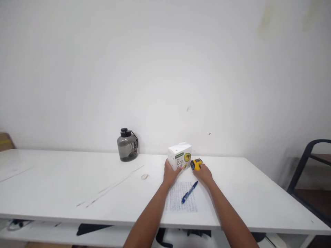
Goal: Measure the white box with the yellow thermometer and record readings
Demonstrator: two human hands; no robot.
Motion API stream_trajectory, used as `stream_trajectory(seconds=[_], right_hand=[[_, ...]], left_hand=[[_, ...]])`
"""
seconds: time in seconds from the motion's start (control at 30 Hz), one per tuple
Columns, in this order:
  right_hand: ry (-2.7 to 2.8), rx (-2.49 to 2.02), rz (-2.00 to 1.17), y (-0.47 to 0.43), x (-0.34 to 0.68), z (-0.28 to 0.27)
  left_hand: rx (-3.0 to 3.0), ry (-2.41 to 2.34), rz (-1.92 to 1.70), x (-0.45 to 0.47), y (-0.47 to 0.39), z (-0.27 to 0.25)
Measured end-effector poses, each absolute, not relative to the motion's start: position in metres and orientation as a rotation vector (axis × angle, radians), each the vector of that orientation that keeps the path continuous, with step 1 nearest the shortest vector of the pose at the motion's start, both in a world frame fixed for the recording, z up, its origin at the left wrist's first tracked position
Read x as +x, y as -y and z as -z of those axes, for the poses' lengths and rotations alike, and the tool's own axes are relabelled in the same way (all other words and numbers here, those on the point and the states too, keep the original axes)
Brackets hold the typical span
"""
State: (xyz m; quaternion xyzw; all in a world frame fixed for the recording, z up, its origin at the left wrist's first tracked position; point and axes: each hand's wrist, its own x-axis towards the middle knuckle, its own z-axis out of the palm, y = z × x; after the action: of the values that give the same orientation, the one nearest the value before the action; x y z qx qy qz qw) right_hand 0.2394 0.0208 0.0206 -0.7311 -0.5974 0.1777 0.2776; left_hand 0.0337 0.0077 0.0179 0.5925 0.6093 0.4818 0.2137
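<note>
A white box printed with green avocados and lettering stands on the table near the wall. My left hand grips its lower left and front, thumb across the printed face. In my right hand is a yellow-and-black tape measure, held just right of the box; whether the two touch I cannot tell. Between my forearms lies a sheet of handwritten paper, with a blue pen resting diagonally on it.
A dark translucent water jug stands by the wall, left of the box. A small pale ring lies on the white table. At the right is a dark-framed shelf unit, and a cardboard box shows at far left.
</note>
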Motion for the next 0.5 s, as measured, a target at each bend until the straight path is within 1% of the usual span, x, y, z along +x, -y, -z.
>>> stream_trajectory(seconds=[0.2, 0.3, 0.4, 0.5], right_hand=[[1.447, -1.606, -0.536, -0.003, 0.261, -0.027], [1.329, -1.449, -0.514, 0.006, 0.261, -0.028], [1.225, -1.375, -0.563, 0.012, 0.249, -0.03], [1.178, -1.269, -0.53, 0.02, 0.236, -0.034]], left_hand=[[1.584, -1.695, -1.368, 0.029, -0.002, -0.022], [1.485, -1.657, -1.509, 0.028, 0.007, -0.029], [1.387, -1.55, -1.693, 0.028, 0.016, -0.039], [1.399, -1.437, -1.802, 0.026, 0.024, -0.049]])
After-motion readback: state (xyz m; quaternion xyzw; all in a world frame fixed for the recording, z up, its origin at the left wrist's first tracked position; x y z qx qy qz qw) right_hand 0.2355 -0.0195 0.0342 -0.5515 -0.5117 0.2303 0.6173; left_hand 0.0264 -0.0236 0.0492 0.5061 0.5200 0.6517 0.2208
